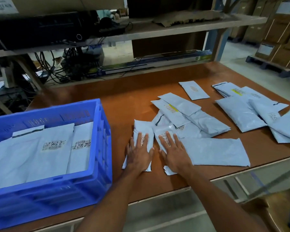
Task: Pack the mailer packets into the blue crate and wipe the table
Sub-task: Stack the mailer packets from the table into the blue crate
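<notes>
Your brown table (127,104) fills most of the view, with a cluttered shelf rack (157,30) rising along its far edge and stacked cardboard boxes (278,30) on a pallet off to the far right. Under the rack's lower shelf a tangle of black cables (60,67) hangs behind the table, clear of your work.

The blue crate (97,148) sits at the near left corner of the table, just beside your left forearm. It already holds several pale mailer packets (54,148) lying flat and overlapping, barcode labels facing up.

To the right of the crate the loose packets are spread in three groups. The middle heap (187,118) lies right ahead of your hands, packets overlapping at odd angles. A second heap (251,111) lies further right, reaching the table's right edge. One single packet (193,90) lies alone beyond them, apart from both heaps. A long flat packet (214,151) lies near the front edge, touching your right hand's side.

Your left hand (139,154) rests palm down, fingers spread, on a narrow packet (143,131) at the near end of the middle heap. Your right hand (172,151) lies the same way, fingers splayed flat, on the neighbouring packet (161,131). Neither hand is curled around anything; both only press from above. The two packets lie side by side, nearly touching, with bare table between them and the crate wall.
</notes>
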A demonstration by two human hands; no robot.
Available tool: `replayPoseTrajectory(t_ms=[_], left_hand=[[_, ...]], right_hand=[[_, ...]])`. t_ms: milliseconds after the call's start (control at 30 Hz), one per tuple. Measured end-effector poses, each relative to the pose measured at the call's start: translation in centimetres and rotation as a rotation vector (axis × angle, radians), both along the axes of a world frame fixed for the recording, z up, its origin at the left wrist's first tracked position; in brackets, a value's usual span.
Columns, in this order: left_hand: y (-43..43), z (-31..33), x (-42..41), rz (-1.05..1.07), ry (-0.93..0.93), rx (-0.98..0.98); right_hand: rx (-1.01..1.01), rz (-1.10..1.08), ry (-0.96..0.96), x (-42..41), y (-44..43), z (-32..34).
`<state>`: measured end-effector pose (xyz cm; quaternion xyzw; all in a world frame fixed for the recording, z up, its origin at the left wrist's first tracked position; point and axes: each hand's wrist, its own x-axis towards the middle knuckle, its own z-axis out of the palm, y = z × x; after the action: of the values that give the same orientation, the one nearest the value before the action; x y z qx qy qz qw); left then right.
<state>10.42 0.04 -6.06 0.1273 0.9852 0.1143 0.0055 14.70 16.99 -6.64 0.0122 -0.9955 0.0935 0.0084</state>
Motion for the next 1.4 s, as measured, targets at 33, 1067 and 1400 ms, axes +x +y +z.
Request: replayPoseTrajectory(t_ms=[33,1067,1400], left_hand=[[0.0,-0.1,0.3,-0.002,0.019,0.005],[-37.5,19.3,3.7,0.457,0.267,-0.022],[-48.2,15.4,-0.7,0.321,-0.336,-0.218]], right_hand=[[-0.009,-0.008,0.000,-0.1,-0.2,-0.1],[-0.207,0.407,0.317,-3.4,-31.5,19.0],[0.221,0.135,-0.249,-5.1,-33.5,16.2]])
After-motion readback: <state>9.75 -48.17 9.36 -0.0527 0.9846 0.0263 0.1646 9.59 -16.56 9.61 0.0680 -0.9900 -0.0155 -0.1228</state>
